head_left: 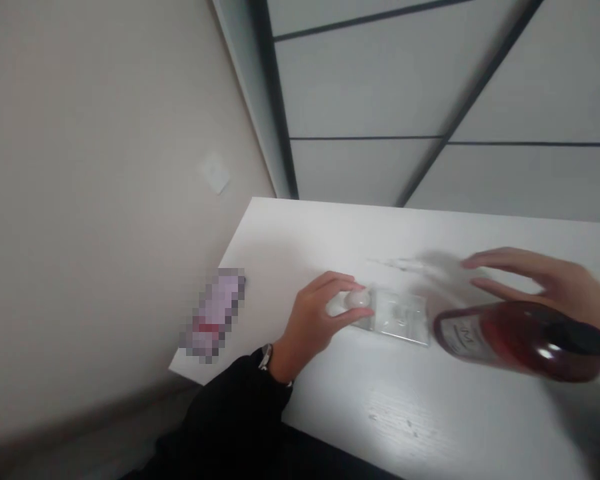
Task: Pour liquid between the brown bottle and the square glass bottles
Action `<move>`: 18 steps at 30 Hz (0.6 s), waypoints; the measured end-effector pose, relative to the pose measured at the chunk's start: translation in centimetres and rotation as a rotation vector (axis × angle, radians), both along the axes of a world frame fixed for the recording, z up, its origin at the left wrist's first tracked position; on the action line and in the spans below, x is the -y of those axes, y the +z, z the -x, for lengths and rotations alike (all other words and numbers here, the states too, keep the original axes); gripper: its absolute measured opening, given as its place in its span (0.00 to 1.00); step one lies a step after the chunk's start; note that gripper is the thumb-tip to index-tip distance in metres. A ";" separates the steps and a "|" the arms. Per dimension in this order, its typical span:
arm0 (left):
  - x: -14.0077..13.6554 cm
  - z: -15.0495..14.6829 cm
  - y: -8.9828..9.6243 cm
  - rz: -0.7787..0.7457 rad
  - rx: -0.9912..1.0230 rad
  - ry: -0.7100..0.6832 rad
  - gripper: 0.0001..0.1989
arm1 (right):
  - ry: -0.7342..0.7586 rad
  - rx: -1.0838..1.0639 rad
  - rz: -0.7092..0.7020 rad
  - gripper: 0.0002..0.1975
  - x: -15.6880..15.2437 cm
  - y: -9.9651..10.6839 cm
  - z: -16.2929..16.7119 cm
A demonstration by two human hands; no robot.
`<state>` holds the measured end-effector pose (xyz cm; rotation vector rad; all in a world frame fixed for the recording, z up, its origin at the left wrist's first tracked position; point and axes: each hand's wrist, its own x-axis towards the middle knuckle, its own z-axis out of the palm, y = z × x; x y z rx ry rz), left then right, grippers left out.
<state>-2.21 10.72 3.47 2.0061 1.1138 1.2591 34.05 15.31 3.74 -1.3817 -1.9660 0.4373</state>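
My left hand (320, 307) has its thumb and fingers closed around a small, rounded, whitish translucent thing (359, 298), whose exact kind I cannot make out. This sits at the left end of a clear plastic tray (403, 319) with moulded compartments. To the right, my right hand (545, 277) is open, thumb and fingers apart and pointing left. A large dark red bottle (510, 337) with a black cap and pale label stands in front of that hand and covers part of it. Behind the tray lies a thin transparent item (407, 265), blurred.
Everything rests on a white table (300, 227). A pixelated purple object (217, 307) lies at its left edge. A beige wall (105, 167) borders the left side, with a white wall plate (215, 175). Panelled doors (365, 93) stand behind.
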 end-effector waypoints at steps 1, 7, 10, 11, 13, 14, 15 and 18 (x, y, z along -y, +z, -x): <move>-0.1 0.0 0.1 -0.015 -0.005 0.000 0.13 | 0.107 0.015 0.094 0.25 -0.7 0.5 0.8; -0.6 0.3 0.4 -0.037 -0.041 0.015 0.11 | 0.291 0.101 0.142 0.20 -3.8 -0.5 2.3; -0.6 0.4 0.6 -0.034 -0.067 0.007 0.11 | 0.375 0.160 0.154 0.23 -5.0 -1.4 3.2; -0.6 0.4 0.6 -0.031 -0.078 0.006 0.11 | 0.396 0.166 0.157 0.21 -5.3 -1.5 3.6; -0.5 0.5 0.6 -0.021 -0.098 0.016 0.11 | 0.408 0.152 0.149 0.16 -5.9 -1.4 4.1; -0.5 0.5 0.6 -0.017 -0.104 0.024 0.11 | 0.407 0.135 0.137 0.14 -6.1 -1.1 4.1; -0.5 0.5 0.6 -0.015 -0.107 0.031 0.11 | 0.402 0.117 0.120 0.13 -6.1 -0.5 4.0; -0.5 0.5 0.6 -0.013 -0.110 0.028 0.11 | 0.387 0.095 0.031 0.11 -5.6 2.9 3.1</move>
